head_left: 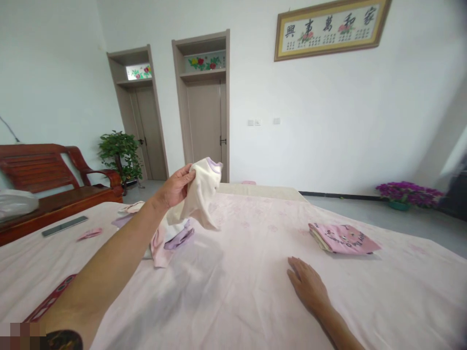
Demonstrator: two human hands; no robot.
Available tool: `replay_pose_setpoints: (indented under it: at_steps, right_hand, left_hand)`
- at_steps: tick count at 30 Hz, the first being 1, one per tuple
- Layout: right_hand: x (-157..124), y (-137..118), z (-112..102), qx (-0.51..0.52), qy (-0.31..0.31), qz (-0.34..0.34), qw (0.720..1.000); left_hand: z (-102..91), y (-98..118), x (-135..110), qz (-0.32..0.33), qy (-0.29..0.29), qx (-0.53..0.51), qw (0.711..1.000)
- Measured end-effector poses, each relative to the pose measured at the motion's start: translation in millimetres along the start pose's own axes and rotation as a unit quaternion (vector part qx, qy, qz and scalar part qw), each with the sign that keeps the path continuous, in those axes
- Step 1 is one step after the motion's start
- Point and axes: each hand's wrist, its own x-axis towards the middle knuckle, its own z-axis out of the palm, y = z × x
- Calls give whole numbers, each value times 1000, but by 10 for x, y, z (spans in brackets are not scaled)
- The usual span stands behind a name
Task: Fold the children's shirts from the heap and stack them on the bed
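Observation:
Raised above the pink bedsheet [255,301], my left hand [178,187] pinches a small cream garment with a lilac neckline [204,192], which hangs down loosely. Its full shape is hidden in the folds. Below and behind my left forearm lies a loose pile of clothes [178,239] in white, lilac and pink. My right hand [306,284] rests flat on the sheet with nothing in it, fingers stretched forward. Just beyond it sits a stack of folded pink clothes [348,239] with dark lettering on top.
To the left on the sheet are a dark phone [64,226], a small pink cloth item [90,234] and a red-framed object [51,299], partly behind my arm. A wooden bench [40,170] and a green plant [120,153] stand beyond. Purple flowers [408,194] are at the right.

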Motion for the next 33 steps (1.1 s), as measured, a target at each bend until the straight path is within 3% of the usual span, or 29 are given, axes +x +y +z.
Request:
replay_pose_setpoints:
  at_steps: [2,5,9,12,15,19,23,25,27,31,33]
  right_hand:
    - [-14,16,-40,87,7,21,996]
    - [-63,-13,-141,270,27,86,959]
    - [-192,-164,-312,466,-18,141,873]
    - [-284,-323,-391,485,-84,109,864]
    - [-296,-478,-373,432,-129,46,891]
    - [-186,-635,-246,262,-147,-32,953]
    - [-25,-714,-209,175,-166,-46,969]
    - [81,-734,-317,198,-109,-63,972]
    - [212,-768,-532,249,-14,-83,965]
    - [475,-919,-1115,382,139,-67,911]
    - [568,-992,-1349,389,171,-45,904]
  left_hand:
    - [231,-112,-223,-92,-68,5,993]
    - [447,-564,-681,-221,-145,79,961]
    - [455,-1218,-1233,-335,-117,174,918]
    - [347,-1379,-1454,-374,-113,134,911]
    - [293,-1304,-1588,-378,-147,84,910]
    - [354,-1197,-1769,-371,-178,12,911]
    - [333,-1126,-1785,-355,-112,-4,928]
    - [255,-1026,-1670,-341,-63,-5,938]
    - [177,-868,-1493,-318,-30,-19,947]
    - [169,-513,-1091,-234,17,-40,971]
    - [247,-403,-916,-203,36,-16,978]
